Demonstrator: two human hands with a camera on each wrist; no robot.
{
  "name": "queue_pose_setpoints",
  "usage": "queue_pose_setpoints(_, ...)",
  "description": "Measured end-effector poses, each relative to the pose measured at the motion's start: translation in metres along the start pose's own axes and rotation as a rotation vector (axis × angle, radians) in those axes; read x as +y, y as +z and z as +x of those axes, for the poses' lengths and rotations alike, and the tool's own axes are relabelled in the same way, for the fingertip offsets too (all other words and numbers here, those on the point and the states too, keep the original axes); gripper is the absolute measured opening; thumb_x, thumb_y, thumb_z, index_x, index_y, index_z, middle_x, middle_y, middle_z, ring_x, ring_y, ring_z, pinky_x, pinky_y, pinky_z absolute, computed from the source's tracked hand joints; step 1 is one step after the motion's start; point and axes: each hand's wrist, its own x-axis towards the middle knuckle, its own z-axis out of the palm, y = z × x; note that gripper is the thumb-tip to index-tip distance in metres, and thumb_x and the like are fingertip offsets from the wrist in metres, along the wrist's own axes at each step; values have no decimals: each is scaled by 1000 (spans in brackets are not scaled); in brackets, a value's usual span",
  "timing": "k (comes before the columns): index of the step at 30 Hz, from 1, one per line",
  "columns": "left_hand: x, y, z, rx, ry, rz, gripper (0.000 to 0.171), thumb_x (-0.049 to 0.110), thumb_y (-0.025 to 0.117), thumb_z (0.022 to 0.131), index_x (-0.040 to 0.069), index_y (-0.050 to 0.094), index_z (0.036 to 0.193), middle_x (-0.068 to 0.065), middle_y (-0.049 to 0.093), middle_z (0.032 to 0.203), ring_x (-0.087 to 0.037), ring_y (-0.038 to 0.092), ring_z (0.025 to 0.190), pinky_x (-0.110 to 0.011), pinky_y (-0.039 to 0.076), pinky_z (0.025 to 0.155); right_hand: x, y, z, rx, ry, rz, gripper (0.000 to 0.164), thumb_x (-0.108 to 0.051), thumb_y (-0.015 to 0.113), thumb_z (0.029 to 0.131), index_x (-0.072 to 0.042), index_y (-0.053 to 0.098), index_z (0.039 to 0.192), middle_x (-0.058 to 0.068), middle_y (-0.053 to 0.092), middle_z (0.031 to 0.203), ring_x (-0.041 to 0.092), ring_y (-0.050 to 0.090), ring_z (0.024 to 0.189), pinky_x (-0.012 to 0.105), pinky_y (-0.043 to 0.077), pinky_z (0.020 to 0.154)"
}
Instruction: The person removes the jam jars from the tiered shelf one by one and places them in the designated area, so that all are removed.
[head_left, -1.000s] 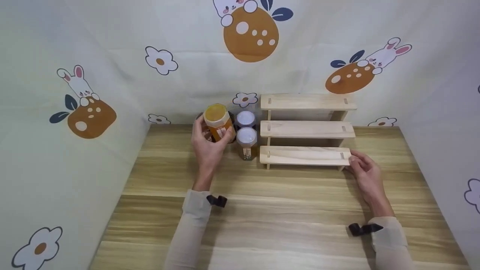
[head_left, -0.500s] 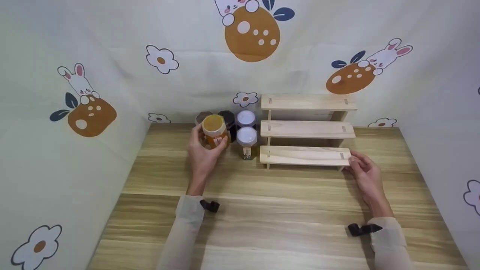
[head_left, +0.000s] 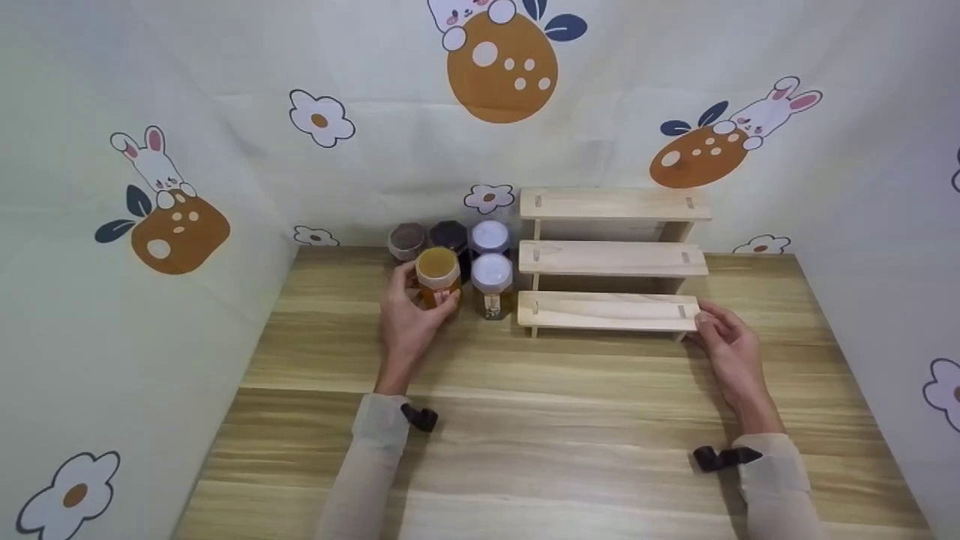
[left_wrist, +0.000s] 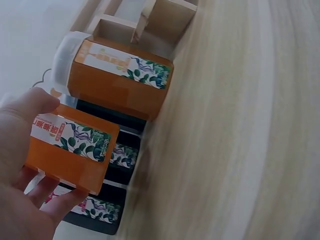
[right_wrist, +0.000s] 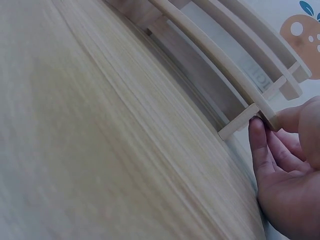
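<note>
My left hand [head_left: 411, 319] grips an orange jar [head_left: 439, 289] with a yellowish lid, thumb on one side and fingers round the other. In the left wrist view, the label of this jar [left_wrist: 70, 140] shows green leaves. Just to its right stands a white-lidded jar [head_left: 493, 276], with a second white-lidded jar [head_left: 490, 235] behind. Two darker jars, one brown-lidded [head_left: 407, 240] and one black-lidded [head_left: 448, 235], are partly hidden behind the held jar. My right hand [head_left: 731, 349] pinches the right end of the lowest board of a three-step wooden rack [head_left: 611, 309].
The jars stand left of the rack, near the back wall cloth [head_left: 375, 172] printed with rabbits, oranges and flowers. Cloth walls also border the left and right of the wood-grain table [head_left: 525, 435].
My left hand has brought the orange jar down and toward me, from in front of the dark jars, so their lids now show. The right hand has kept its place on the rack.
</note>
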Motion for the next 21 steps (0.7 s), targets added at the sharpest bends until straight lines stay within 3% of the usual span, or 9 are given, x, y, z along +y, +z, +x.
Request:
queue_pose_setpoints(7, -13, 3, -5, -19, 1, 45, 75, 34, 99, 75, 17, 61, 137, -6, 73, 130, -26, 71, 116, -48, 61, 102, 0, 1, 0, -5, 13, 29, 56, -12, 71, 105, 13, 50, 151, -7, 80, 111, 3, 76, 104, 20, 63, 94)
queue_pose_setpoints(14, -20, 6, -5, -43, 14, -49, 72, 30, 97, 79, 12, 59, 137, -8, 71, 127, -24, 68, 119, -43, 58, 106, -1, 0, -2, -26, -2, 8, 59, -17, 70, 106, 12, 49, 152, -5, 77, 113, 2, 74, 109, 17, 61, 96)
queue_pose_setpoints(21, -18, 11, -5, -63, 10, -52, 77, 27, 96, 80, 9, 57, 144, -12, 69, 136, -26, 67, 130, -43, 56, 114, 0, 0, -1, -15, 11, 25, 57, -15, 71, 105, 12, 50, 152, -5, 77, 112, 2, 74, 107, 18, 61, 96)
